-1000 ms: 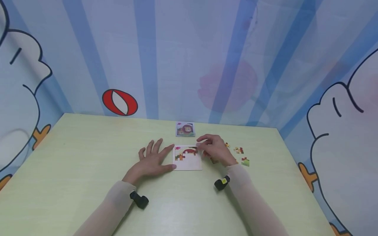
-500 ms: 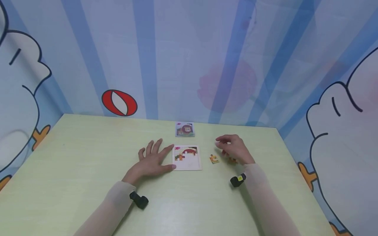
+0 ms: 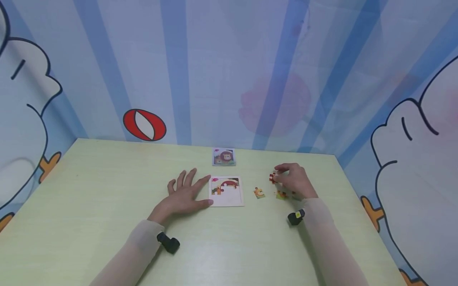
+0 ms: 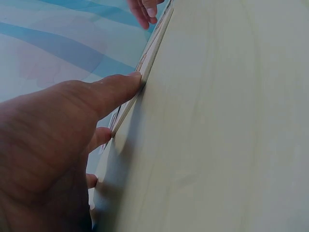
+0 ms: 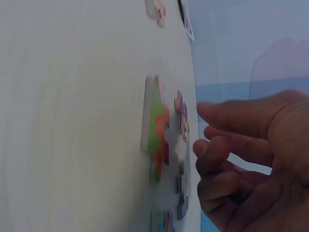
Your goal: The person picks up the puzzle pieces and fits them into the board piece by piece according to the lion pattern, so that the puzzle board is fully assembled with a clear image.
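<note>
A small white puzzle board point(image 3: 232, 199) lies mid-table, with joined picture pieces along its top and left. My left hand point(image 3: 183, 198) rests beside it, fingers spread, thumb and index fingertip at the board's left edge; the left wrist view shows the thumb point(image 4: 116, 92) against that edge. To the right, my right hand point(image 3: 296, 180) hovers low over loose puzzle pieces, fingers bent, a red-and-white piece point(image 3: 272, 177) right by its fingertips. In the right wrist view a gap shows between thumb and fingers, holding nothing, near a green-and-orange piece point(image 5: 157, 123).
A yellow-orange puzzle piece point(image 3: 259, 193) lies between the board and my right hand. Green-edged pieces point(image 3: 280, 195) sit under the right hand, partly hidden. A lion picture card point(image 3: 224, 157) lies behind the board. A blue striped curtain point(image 3: 214, 71) stands at the table's far edge.
My right hand has moved right, from the board's upper right corner to over the loose pieces, uncovering the yellow-orange piece. The left hand and the board have stayed in place.
</note>
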`<state>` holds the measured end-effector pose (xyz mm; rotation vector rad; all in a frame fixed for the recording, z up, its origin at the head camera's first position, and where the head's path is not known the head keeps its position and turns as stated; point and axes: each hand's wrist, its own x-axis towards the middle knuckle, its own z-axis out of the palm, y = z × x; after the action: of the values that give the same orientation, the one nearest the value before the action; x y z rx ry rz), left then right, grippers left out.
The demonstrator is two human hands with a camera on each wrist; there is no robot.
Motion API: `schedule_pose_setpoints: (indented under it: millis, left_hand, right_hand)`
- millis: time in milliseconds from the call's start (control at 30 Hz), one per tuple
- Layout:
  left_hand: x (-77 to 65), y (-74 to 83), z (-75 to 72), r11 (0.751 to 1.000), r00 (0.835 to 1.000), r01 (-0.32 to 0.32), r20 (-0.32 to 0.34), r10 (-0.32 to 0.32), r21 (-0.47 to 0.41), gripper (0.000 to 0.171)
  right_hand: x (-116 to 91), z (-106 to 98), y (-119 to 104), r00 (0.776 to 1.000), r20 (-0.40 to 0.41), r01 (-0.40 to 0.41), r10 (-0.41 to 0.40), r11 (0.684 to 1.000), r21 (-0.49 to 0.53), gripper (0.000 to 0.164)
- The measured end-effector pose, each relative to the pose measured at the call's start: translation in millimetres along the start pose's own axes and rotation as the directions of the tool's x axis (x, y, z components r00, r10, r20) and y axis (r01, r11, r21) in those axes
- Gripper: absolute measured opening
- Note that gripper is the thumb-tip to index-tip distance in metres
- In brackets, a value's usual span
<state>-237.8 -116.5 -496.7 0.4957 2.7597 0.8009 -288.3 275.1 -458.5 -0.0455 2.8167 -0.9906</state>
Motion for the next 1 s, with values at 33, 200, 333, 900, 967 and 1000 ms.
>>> schedule_pose_setpoints:
  millis: [33, 200, 333, 900, 967, 1000]
  left_hand:
    - [0.1, -0.2, 0.1, 1.0, 1.0, -0.001, -0.001, 0.001, 0.001, 0.088]
    - [1.4, -1.2, 1.1, 1.0, 1.0, -0.002, 0.0, 0.002, 0.004, 0.089]
    - [2.4, -1.8, 1.6, 1.0, 1.0, 0.0, 0.001, 0.0, 0.005, 0.089]
    - [0.8, -1.0, 0.6, 1.0, 1.0, 0.002, 0.0, -0.002, -0.002, 0.088]
    - [0.9, -1.2, 0.6, 1.0, 1.0, 0.001, 0.002, -0.001, -0.004, 0.088]
    - [0.9, -1.3, 0.5, 1.0, 1.0, 0.001, 0.002, -0.001, -0.004, 0.088]
  right_hand:
    - [0.9, -0.3, 0.7, 1.0, 0.01, 0.001, -0.001, 1.0, -0.02, 0.048]
    - [3.4, -0.3, 2.5, 0.998, 0.056, 0.002, 0.004, 0.995, -0.096, 0.051]
    - [3.3, 0.8, 3.1, 0.998, 0.056, 0.035, -0.028, 0.992, -0.123, 0.047]
    - [0.7, 4.5, 5.2, 0.999, -0.013, 0.053, -0.052, 0.995, 0.085, 0.037]
    - [0.5, 5.7, 5.3, 0.998, -0.017, 0.065, -0.064, 0.993, 0.095, 0.036]
    - [0.3, 6.2, 5.1, 0.997, -0.015, 0.071, -0.069, 0.992, 0.102, 0.036]
